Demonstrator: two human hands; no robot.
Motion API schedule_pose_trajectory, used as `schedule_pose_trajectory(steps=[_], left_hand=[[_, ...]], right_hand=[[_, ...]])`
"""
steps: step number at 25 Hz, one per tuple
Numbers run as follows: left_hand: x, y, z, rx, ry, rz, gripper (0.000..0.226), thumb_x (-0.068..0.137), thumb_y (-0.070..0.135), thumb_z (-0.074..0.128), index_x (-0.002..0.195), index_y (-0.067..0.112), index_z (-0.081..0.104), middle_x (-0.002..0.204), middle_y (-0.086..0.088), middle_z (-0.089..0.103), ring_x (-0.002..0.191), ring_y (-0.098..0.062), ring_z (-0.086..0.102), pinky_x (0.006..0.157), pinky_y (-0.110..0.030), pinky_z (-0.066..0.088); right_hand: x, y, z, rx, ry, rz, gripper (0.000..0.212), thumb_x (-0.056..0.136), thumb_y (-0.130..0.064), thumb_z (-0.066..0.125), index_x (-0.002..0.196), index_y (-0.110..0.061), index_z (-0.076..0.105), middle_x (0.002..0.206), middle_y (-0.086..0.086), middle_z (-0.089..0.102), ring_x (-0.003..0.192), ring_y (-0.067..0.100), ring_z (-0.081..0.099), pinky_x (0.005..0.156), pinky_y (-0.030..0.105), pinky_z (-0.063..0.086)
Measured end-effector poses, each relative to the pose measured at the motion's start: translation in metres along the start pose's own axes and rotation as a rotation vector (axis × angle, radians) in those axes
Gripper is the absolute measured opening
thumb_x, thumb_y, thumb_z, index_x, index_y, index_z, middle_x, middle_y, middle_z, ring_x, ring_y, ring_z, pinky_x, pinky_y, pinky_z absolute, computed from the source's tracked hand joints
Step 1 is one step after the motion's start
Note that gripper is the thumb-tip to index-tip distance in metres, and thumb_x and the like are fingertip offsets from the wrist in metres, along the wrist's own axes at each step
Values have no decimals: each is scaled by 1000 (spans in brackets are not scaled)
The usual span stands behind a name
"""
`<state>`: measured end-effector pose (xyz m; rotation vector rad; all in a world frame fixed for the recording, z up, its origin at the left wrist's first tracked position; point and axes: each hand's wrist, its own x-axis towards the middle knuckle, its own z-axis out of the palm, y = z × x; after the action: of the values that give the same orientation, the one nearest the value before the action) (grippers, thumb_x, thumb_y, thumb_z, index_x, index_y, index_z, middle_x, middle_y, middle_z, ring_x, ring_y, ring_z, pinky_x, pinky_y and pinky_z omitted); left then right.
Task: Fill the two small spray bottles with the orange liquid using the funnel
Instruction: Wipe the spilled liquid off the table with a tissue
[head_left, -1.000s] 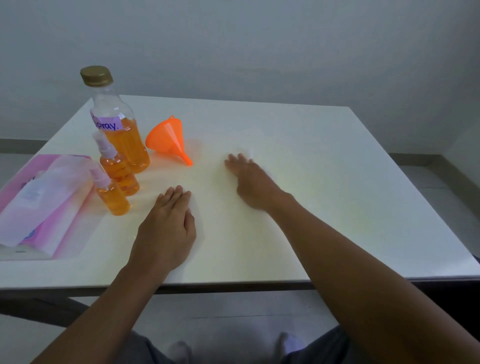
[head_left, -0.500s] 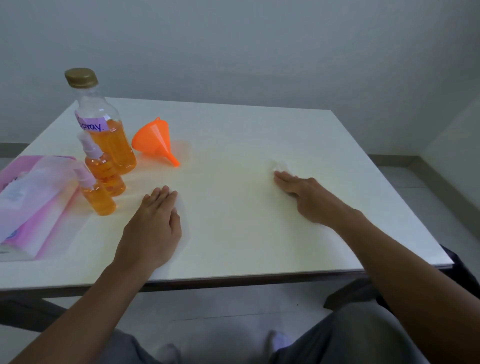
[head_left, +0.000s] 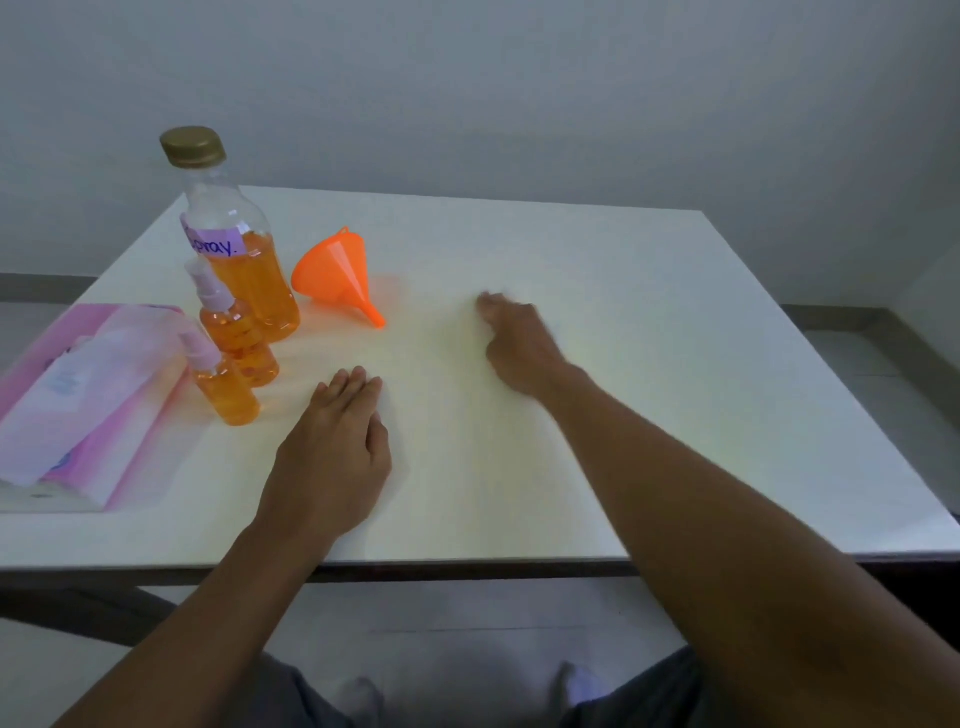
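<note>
white table (head_left: 597, 270), left hand (head_left: 332, 457) flat, right hand (head_left: 519, 348) blurred

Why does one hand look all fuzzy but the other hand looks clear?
Head view: the right hand is smeared, probably motion blur, so its fingers are hard to read; the left hand lies flat on the table and looks sharp; the light is dim.

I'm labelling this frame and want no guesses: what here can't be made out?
1. Head view, motion blur: right hand, its finger pose and anything under it.
2. Head view, left edge: pink pack cut off; print too blurred to read.
3. Head view: farther spray bottle, lower part partly behind nearer spray bottle.
</note>
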<state>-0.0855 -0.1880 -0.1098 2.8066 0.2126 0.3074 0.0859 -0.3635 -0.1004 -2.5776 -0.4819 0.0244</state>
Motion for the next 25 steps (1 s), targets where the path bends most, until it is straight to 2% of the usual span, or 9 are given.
schedule_pose_trajectory(steps=[4, 6, 8, 11, 14, 16, 18, 21, 25], left_hand=[[0, -1, 0, -4, -24, -25, 48, 102, 24, 35, 150, 16, 40, 159, -1, 31, 149, -19, 22, 118, -32, 19], [0, -1, 0, 5, -42, -29, 49, 102, 24, 33, 150, 16, 38, 160, -1, 29, 149, -20, 21, 119, -35, 20], [-2, 0, -1, 1, -56, -36, 49, 103, 23, 32, 151, 17, 36, 161, -1, 26, 150, -21, 19, 119, -36, 20], [-4, 1, -1, 7, -71, -48, 50, 103, 24, 30, 153, 17, 32, 162, -1, 23, 150, -21, 16, 120, -38, 20], [-5, 3, 0, 22, -73, -57, 51, 104, 26, 28, 153, 18, 30, 162, 0, 22, 151, -21, 15, 120, -39, 20], [-5, 5, -1, 23, -69, -60, 50, 103, 26, 29, 153, 17, 32, 162, -1, 23, 150, -22, 17, 119, -38, 21], [-4, 5, -1, 22, -56, -56, 50, 103, 26, 31, 152, 17, 34, 161, -1, 26, 150, -22, 20, 119, -38, 22], [-3, 4, -2, 23, -43, -45, 48, 103, 24, 34, 150, 16, 38, 159, -2, 31, 149, -21, 23, 118, -37, 24], [-4, 4, -3, 31, -41, -44, 48, 103, 25, 36, 149, 16, 40, 158, -3, 32, 148, -23, 25, 117, -38, 26]], right_hand=[[-40, -33, 10, -97, -223, -290, 76, 87, 16, 37, 156, -17, 36, 166, -4, 29, 143, 31, 38, 121, 43, 23], [-69, -19, -5, -110, -215, -354, 74, 88, 18, 37, 152, -17, 44, 163, -9, 35, 135, 33, 48, 115, 48, 33], [-92, 16, -24, -130, -184, -326, 65, 95, 12, 39, 152, -19, 46, 161, -13, 37, 133, 30, 51, 115, 44, 36], [-113, 75, -60, -203, -83, -154, 58, 102, 0, 37, 155, -23, 40, 159, -2, 43, 133, 34, 52, 116, 43, 38], [-106, 117, -89, -200, 25, 149, 54, 97, 5, 33, 147, -10, 47, 153, 13, 48, 137, 39, 45, 114, 41, 36], [-91, 118, -92, -124, 153, 375, 48, 89, 7, 33, 130, -7, 56, 134, 18, 56, 129, 41, 50, 103, 41, 43], [-76, 91, -76, -51, 241, 497, 46, 92, 4, 38, 134, -4, 55, 138, 22, 54, 133, 39, 47, 107, 38, 39], [-65, 23, -24, 22, 146, 238, 55, 96, 2, 42, 150, -4, 44, 158, 18, 40, 147, 31, 37, 120, 35, 25], [-91, -28, -1, -96, -113, -171, 70, 92, 11, 41, 157, -11, 33, 167, 1, 26, 149, 23, 32, 121, 31, 17]])
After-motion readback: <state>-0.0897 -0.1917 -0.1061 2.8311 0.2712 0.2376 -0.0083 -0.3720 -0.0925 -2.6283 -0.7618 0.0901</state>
